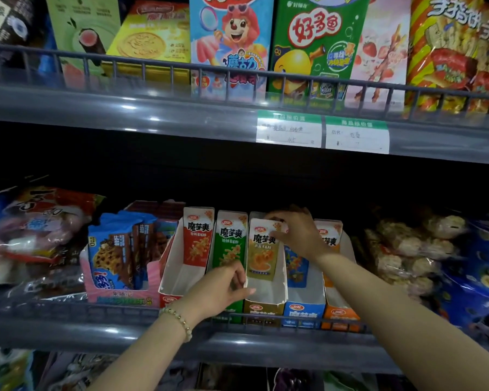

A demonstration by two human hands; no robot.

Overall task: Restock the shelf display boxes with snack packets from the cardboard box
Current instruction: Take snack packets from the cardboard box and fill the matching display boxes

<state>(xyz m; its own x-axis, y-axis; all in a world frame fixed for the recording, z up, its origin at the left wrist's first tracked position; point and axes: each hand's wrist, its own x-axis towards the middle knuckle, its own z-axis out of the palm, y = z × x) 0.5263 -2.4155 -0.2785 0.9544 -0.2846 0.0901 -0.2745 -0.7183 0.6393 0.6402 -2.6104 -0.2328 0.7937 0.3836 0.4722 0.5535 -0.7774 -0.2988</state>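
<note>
- Snack packet (pixel 262 251), the yellow one, pinched at its top by my right hand (pixel 295 235), standing upright in the gold display box (pixel 263 307).
- Left hand (pixel 223 289) curls round that box's left wall.
- Green box (pixel 235 311) sits left of it, blue box (pixel 304 313) right, same shelf (pixel 96 331).

Five narrow display boxes in a row on the lower shelf (pixel 96 328), touching side by side: red box (pixel 175 266), green box (pixel 235 307), olive box (pixel 263 310), blue box (pixel 304 313), orange box (pixel 340 314). White inside, open on top, with low coloured fronts. One upright packet of matching colour at the back of each: red packet (pixel 198 238), green packet (pixel 230 241), olive packet (pixel 263 249), blue packet (pixel 294 263), orange packet (pixel 331 238). Olive packet pinched at its top by the right hand (pixel 297 232), lower end inside its box. Blue packet sitting lower, partly hidden by the arm. Left hand (pixel 223 286) with curled fingers at the wall between green box and olive box; grip unclear.
</note>
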